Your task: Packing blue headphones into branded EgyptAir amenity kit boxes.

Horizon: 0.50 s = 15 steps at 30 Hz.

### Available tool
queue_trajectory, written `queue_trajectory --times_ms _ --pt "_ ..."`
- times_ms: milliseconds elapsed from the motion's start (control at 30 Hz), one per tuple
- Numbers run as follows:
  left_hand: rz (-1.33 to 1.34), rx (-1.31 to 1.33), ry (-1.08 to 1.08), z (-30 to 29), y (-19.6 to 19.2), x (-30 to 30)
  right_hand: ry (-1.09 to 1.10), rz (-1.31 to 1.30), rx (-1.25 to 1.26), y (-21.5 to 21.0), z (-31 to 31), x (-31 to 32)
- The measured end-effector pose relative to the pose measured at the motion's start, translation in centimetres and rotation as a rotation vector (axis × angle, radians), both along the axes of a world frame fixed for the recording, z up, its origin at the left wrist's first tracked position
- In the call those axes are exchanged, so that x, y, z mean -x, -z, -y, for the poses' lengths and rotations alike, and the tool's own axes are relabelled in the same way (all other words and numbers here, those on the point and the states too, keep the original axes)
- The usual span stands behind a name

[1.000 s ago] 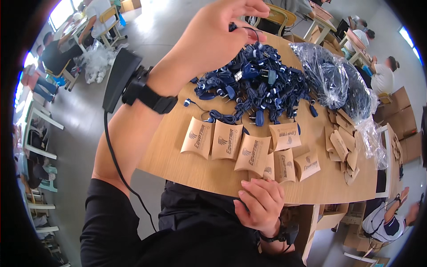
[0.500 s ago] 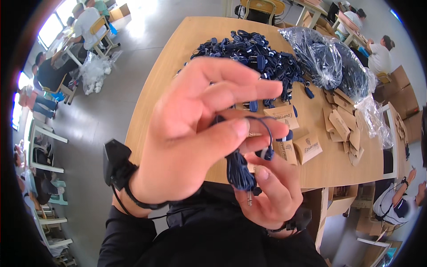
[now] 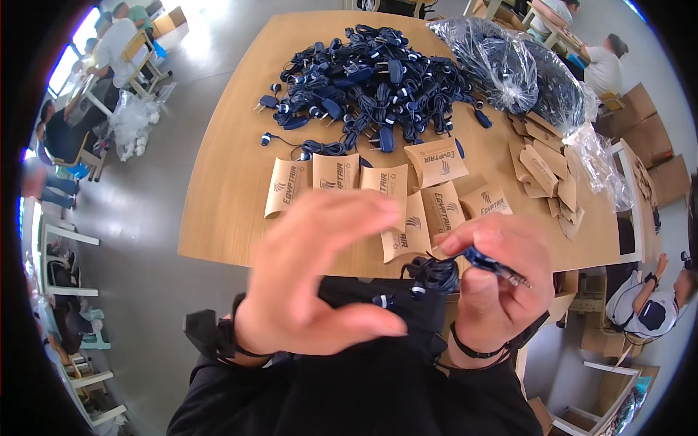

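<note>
Over the table's front edge, my right hand (image 3: 502, 287) pinches a dark blue pair of wired earphones (image 3: 435, 275). Its metal plug points right from between my fingers, and the bundled cord hangs on the left with a loose white-and-blue earbud (image 3: 383, 299). My left hand (image 3: 305, 269), slightly blurred, is open with thumb and fingers apart, just left of the bundle and not touching it. Beyond both hands lie several brown pillow-shaped cardboard boxes (image 3: 440, 163). A large heap of the same dark blue earphones (image 3: 363, 87) covers the table behind them.
Clear plastic bags (image 3: 502, 69) with dark contents lie at the far right of the wooden table (image 3: 225, 182). Unfolded brown cartons (image 3: 542, 171) are piled in front of them. Cardboard boxes (image 3: 643, 131) stand on the right. Other people sit at tables on both sides.
My hands have moved apart: the left opened and drew away from the earphones, while the right carried them to the right. The view has shifted, uncovering the heap and more boxes.
</note>
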<state>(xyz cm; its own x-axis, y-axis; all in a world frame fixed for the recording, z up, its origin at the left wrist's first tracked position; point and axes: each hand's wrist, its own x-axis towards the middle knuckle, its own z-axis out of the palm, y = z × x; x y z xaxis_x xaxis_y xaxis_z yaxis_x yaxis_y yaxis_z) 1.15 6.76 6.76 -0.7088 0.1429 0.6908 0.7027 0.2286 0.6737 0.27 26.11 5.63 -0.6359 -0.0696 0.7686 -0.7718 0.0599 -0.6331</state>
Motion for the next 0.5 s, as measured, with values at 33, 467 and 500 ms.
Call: queue_trajectory --times_ms 33,467,500 --pt "0.003 -0.004 -0.003 -0.5 0.2 0.1 -0.006 0.023 0.017 0.2 0.2 -0.3" --pt "0.172 -0.039 0.298 -1.1 2.8 -0.7 0.013 0.07 0.16 0.0 -0.1 -0.1" --pt "0.425 -0.277 0.304 -1.5 2.2 -1.5 -0.084 0.007 0.033 -0.1 -0.8 0.3"
